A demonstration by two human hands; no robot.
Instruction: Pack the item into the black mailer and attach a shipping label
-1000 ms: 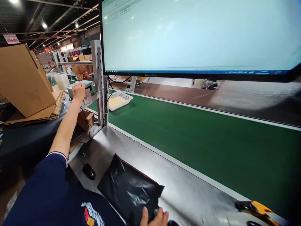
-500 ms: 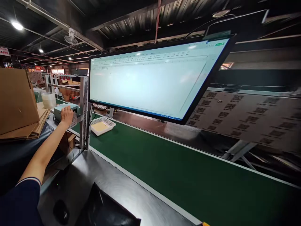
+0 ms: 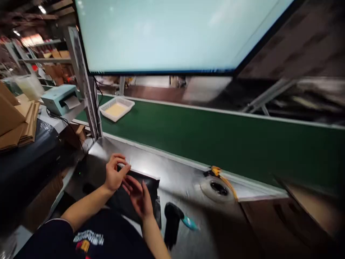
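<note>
Left hand (image 3: 115,173) and right hand (image 3: 138,197) above black bag (image 3: 123,204)
Left is curled, its grip cannot be told; right is loosely open.

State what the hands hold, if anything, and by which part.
It cannot be told: the left hand and right hand are close together over the black bag, but blur hides whether they pinch anything.

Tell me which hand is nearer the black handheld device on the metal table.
The right hand; the left hand is farther from the black device, on the printer side.
</note>
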